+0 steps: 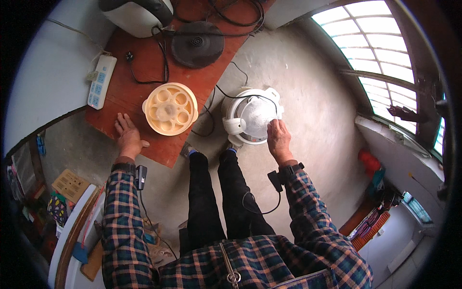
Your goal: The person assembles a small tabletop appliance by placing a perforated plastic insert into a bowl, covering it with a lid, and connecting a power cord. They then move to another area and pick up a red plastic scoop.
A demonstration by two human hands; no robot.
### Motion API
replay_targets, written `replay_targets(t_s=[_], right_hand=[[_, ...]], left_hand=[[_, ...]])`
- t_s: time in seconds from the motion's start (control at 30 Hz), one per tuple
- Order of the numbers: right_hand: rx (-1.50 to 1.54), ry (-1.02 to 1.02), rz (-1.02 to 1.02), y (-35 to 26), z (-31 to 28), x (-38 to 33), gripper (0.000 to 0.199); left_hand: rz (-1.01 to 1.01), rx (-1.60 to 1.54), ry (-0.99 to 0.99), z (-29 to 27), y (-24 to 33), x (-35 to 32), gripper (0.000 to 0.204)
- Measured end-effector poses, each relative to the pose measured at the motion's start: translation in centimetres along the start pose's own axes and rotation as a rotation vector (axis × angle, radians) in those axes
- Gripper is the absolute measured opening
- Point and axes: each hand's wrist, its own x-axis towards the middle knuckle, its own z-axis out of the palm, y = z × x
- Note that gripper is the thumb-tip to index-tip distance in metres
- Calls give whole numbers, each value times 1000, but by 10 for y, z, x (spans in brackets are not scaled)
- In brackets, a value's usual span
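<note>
My left hand (127,137) lies on the corner of the reddish-brown table (163,153), fingers spread, holding nothing. Beside it sits a round cream plastic container (170,109) with several round wells. My right hand (279,139) is closed at the right side of a round white cooker-like appliance (234,126) on the floor. A thin black cord (250,95) arches over the appliance to my right fingertips, which seem to pinch it. The cord's end is hidden by the hand. A pale, cloudy round top (257,117) covers the appliance's middle.
On the table are a black round kettle base (198,44), a plug with cord (130,56), a white power strip (102,82) and a white appliance (137,17). Loose cords hang past the table edge. A barred window (370,53) is at right; a cardboard box (70,186) at left.
</note>
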Motion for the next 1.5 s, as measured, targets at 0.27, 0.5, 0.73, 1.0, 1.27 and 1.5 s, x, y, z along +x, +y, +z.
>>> replay_targets(t_s=[0.27,0.5,0.73,1.0,1.27,1.5], right_hand=[[679,-67,389,-28,-5,26,11],[1377,-182,871,-50,-17,48,12],[1461,-245,918,-59,-16,53,12],[1463,-204,903,-78,-17,56,12],[684,-67,217,-119,-43,67,10],[293,-55,-471,-202,-79,88,20]], left_hand=[[1,-76,-64,-7,0,-3,134],[-21,-82,-102,-17,5,-8,133],[-34,-111,-124,-21,6,-8,132],[-2,-40,-57,-11,2,-4,131],[-14,5,-64,-3,-3,0,134],[-7,49,-42,-3,-4,-1,134]])
